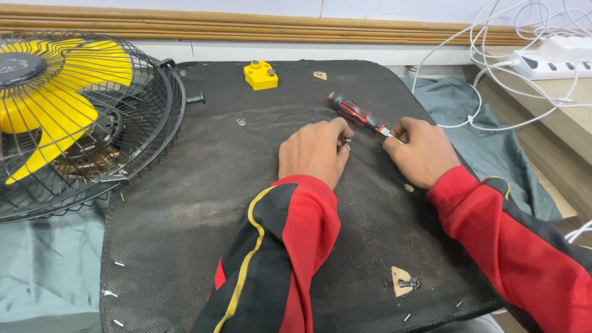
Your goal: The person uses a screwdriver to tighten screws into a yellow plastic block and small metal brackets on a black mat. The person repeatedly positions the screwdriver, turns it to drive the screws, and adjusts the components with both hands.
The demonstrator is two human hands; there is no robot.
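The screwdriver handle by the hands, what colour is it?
Red and black screwdriver handle, seen in the head view.

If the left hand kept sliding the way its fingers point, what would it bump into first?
Probably the screwdriver. The left hand points up and to the right across the black mat, and the red-and-black handle lies just past its fingertips. Depth is hard to judge.

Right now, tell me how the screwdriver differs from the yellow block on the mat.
The screwdriver is long, slim, red and black; the yellow block is squat and boxy. The screwdriver lies slanted with its tip at the right hand; the yellow block sits untouched near the far edge. Both rest on the black mat.
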